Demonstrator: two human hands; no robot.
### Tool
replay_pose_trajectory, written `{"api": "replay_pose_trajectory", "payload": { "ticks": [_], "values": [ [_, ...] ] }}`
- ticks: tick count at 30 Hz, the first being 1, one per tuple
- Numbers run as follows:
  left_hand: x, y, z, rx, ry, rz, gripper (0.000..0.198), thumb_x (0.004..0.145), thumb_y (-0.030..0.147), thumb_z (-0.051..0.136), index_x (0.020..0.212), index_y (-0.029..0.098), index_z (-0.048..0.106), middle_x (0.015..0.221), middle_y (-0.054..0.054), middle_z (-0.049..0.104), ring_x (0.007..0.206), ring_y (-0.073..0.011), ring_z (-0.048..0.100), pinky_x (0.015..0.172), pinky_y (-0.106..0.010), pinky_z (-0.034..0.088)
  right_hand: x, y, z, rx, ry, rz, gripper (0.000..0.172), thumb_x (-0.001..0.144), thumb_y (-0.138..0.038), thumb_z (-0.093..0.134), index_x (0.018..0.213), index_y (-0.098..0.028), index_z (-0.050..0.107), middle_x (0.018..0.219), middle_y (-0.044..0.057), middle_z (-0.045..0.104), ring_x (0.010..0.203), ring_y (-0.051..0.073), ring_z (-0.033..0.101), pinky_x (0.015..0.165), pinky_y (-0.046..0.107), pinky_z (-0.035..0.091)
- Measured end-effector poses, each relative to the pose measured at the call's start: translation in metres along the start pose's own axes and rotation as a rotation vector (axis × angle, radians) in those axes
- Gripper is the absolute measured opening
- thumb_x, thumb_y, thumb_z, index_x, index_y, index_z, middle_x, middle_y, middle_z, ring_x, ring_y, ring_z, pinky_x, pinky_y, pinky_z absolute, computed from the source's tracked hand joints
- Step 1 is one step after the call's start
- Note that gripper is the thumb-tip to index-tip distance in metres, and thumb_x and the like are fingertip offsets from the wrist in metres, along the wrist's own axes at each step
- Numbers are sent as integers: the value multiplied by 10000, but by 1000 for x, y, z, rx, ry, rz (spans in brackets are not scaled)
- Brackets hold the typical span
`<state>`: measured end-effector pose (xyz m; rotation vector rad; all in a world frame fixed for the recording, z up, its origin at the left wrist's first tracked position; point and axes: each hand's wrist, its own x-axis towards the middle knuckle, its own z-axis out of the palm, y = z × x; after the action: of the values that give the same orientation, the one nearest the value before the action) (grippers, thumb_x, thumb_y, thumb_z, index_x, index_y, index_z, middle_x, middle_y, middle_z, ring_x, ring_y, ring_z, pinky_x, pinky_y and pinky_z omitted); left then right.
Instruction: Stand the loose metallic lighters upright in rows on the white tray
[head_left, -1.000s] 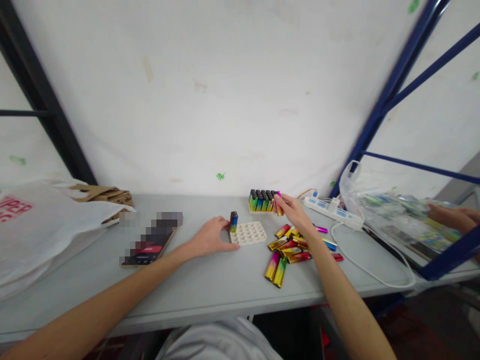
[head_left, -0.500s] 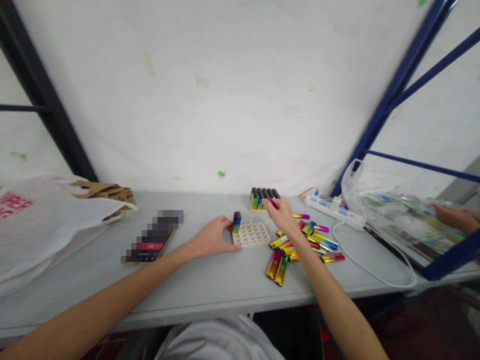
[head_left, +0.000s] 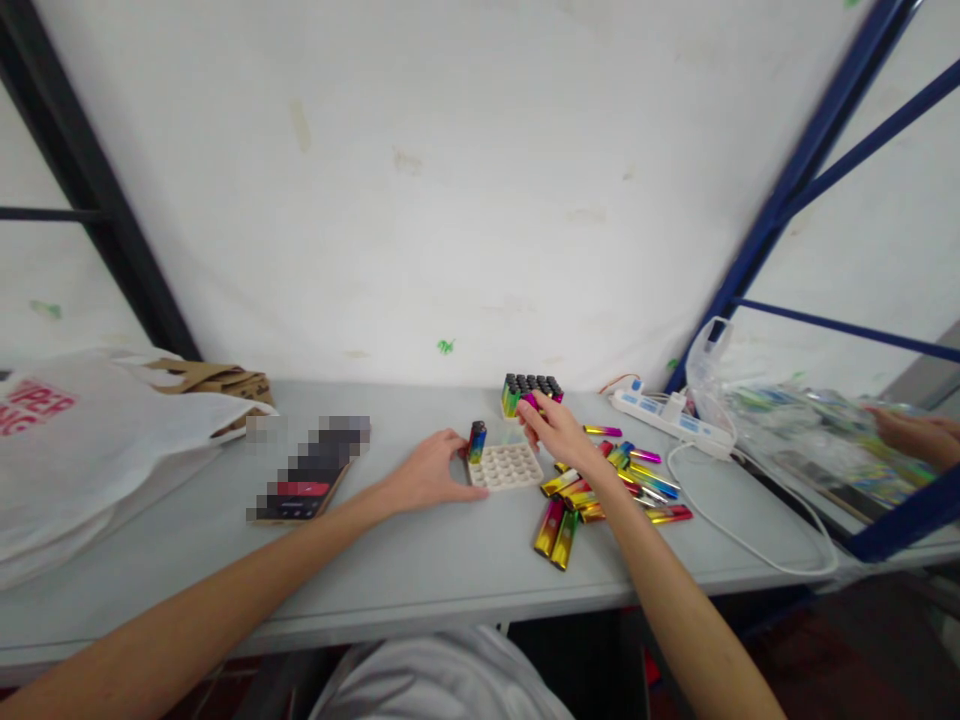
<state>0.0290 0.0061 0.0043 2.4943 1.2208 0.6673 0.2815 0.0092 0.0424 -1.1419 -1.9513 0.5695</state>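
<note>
A pale tray (head_left: pixel 514 468) with rows of round holes lies on the table. One blue and multicoloured lighter (head_left: pixel 477 442) stands upright at its far left corner. My left hand (head_left: pixel 429 472) grips the tray's left end, thumb at the near corner and fingers by the standing lighter. Above the tray's far right side, my right hand (head_left: pixel 556 430) is closed on a magenta lighter (head_left: pixel 529 400), mostly hidden by the fingers. Behind it stands a block of upright lighters (head_left: pixel 532 384) with black tops. Several loose shiny lighters (head_left: pixel 581 492) lie piled under my right forearm.
On the left are a phone (head_left: pixel 307 478), a white plastic bag (head_left: pixel 112 450) and brown cardboard (head_left: pixel 217 382). A power strip (head_left: pixel 675 420) with a white cable (head_left: pixel 757 545) lies to the right. Another person's hand (head_left: pixel 911 437) is beyond the blue frame (head_left: pixel 780 210), near plastic-wrapped items.
My right hand has come slightly left and nearer to the tray, still with the magenta lighter. My left hand keeps its place at the tray, and the view has shifted slightly.
</note>
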Motion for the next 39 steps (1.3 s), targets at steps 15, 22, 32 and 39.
{"api": "replay_pose_trajectory", "payload": {
  "ticks": [15, 22, 32, 39],
  "values": [
    [1, 1, 0, -26, -3, -42, 685, 589, 686, 819, 1040, 177, 736, 1009, -80, 707, 917, -274, 661, 851, -346, 516, -5, -11, 15, -196, -299, -116, 424, 1015, -529, 522, 853, -162, 659, 707, 14, 680, 636, 151, 571, 618, 246, 381],
    [1, 1, -1, -9, -1, -22, 614, 609, 653, 822, 988, 180, 727, 998, -87, 707, 929, -275, 663, 844, -338, 512, -10, -25, 31, -490, -320, -186, 437, 1053, -510, 447, 993, -136, 666, 872, 122, 724, 788, 222, 656, 704, 292, 426],
    [1, -1, 0, -13, -11, 3, 684, 623, 693, 801, 1038, 155, 726, 1040, -112, 702, 956, -289, 665, 881, -348, 518, -8, -25, -16, -339, -300, -46, 475, 1008, -579, 500, 926, -179, 742, 617, 28, 705, 536, 156, 614, 608, 255, 407],
    [2, -4, -1, -1, -15, -5, 724, 625, 717, 783, 1072, 150, 729, 1070, -120, 700, 957, -295, 668, 865, -356, 531, -16, 9, -98, -771, 254, 256, 718, 984, -689, 395, 591, -186, 722, 600, 104, 697, 662, 229, 673, 695, 305, 439]
  ]
}}
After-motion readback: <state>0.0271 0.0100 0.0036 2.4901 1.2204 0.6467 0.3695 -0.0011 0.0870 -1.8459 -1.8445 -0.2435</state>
